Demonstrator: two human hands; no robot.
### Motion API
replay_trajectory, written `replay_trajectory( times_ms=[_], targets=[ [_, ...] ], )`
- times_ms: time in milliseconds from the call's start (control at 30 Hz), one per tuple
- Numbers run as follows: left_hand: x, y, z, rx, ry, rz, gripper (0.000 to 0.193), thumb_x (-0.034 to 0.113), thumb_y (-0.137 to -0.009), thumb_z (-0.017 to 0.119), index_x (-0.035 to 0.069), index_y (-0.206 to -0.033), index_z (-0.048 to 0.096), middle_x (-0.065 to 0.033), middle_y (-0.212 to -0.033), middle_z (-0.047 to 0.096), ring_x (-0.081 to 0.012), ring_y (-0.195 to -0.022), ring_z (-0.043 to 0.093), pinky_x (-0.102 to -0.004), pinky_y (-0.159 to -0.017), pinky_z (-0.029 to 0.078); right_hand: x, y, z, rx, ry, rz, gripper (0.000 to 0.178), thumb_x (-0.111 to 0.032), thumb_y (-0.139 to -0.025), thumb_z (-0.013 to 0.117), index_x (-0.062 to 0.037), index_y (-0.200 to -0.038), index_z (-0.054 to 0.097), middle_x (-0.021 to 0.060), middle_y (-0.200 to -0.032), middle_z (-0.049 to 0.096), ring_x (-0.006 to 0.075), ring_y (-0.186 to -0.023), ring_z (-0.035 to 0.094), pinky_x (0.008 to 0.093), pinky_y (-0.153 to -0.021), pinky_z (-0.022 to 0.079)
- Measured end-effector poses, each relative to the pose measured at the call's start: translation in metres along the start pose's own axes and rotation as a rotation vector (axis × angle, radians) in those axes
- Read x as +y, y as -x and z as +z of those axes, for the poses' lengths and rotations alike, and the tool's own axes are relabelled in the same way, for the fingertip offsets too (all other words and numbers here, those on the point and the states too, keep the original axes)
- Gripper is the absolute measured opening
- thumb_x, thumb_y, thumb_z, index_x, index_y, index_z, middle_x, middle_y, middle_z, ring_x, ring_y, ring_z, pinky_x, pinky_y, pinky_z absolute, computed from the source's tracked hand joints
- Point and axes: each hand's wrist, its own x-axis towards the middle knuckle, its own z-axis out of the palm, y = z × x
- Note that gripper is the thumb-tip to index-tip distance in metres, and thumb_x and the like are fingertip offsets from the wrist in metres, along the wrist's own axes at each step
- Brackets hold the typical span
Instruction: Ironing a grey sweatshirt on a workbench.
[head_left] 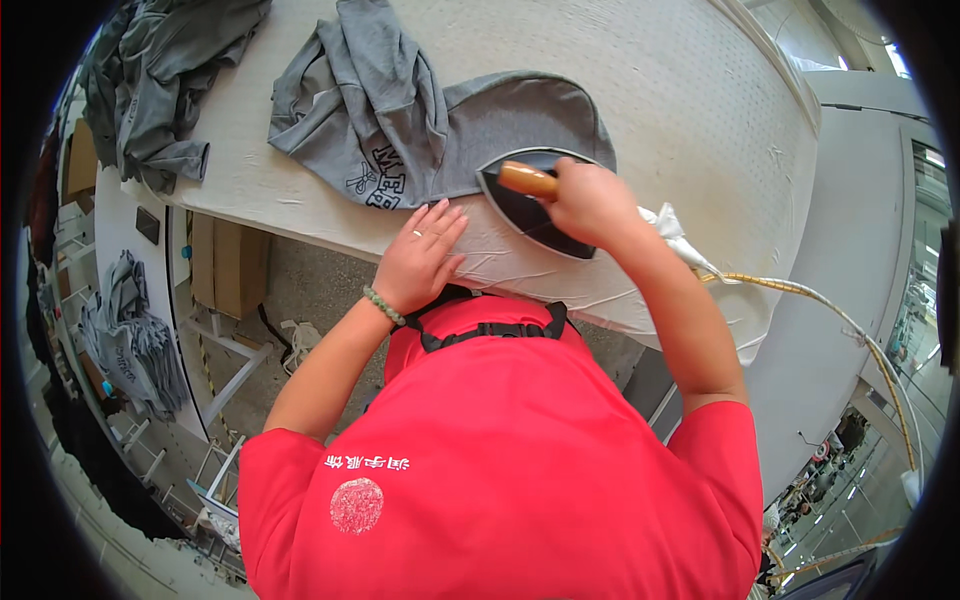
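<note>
A grey hooded sweatshirt (370,90) with dark lettering lies partly bunched on the padded ironing table (690,90), its rounded hood (530,105) spread to the right. My right hand (592,203) is wrapped round the wooden handle of a dark steam iron (545,225). The iron's upper part overlaps the hood's near edge, while its lower part sits over the white cloth. My left hand (422,256) rests flat at the table's near edge, fingers stretched out, the fingertips at the sweatshirt's lower edge by the lettering. Nothing shows in that hand.
A heap of grey garments (160,85) lies at the table's far left. More folded grey garments (130,340) are stacked on a lower surface at left, near a cardboard box (228,265). The iron's hose and cord (800,290) trail off to the right, past a grey cabinet (850,200).
</note>
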Motion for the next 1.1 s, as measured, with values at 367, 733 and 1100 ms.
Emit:
replay_trajectory(
  times_ms=[367, 733, 1100],
  targets=[
    [-0.119, -0.153, -0.046, 0.412, -0.023, -0.076, 0.025, 0.020, -0.099, 0.068, 0.006, -0.120, 0.071, -0.0167, -0.117, 0.073, -0.0360, -0.111, 0.069, -0.0472, -0.100, 0.053, -0.047, -0.018, 0.016, 0.074, -0.153, 0.202, 0.032, -0.026, -0.095, 0.068, 0.0004, -0.113, 0.063, 0.0257, -0.097, 0.075, 0.0444, -0.095, 0.073, 0.0541, -0.083, 0.058],
    [-0.139, -0.188, -0.051, -0.089, 0.018, -0.174, 0.025, 0.030, -0.097, 0.070, 0.006, -0.090, 0.072, -0.0152, -0.094, 0.074, -0.0382, -0.091, 0.070, -0.0507, -0.082, 0.053, 0.017, -0.041, -0.007, 0.324, -0.265, 0.472, 0.041, -0.035, -0.095, 0.074, -0.0020, -0.119, 0.068, 0.0233, -0.103, 0.075, 0.0438, -0.098, 0.072, 0.0525, -0.084, 0.057],
    [-0.153, -0.184, -0.045, -0.067, 0.086, -0.327, 0.026, 0.031, -0.097, 0.069, 0.006, -0.093, 0.075, -0.0172, -0.096, 0.074, -0.0390, -0.091, 0.071, -0.0488, -0.080, 0.055, -0.042, -0.081, -0.019, 0.252, -0.177, 0.340, 0.034, -0.032, -0.096, 0.071, -0.0013, -0.111, 0.068, 0.0247, -0.103, 0.075, 0.0452, -0.099, 0.072, 0.0532, -0.086, 0.057]
  ],
)
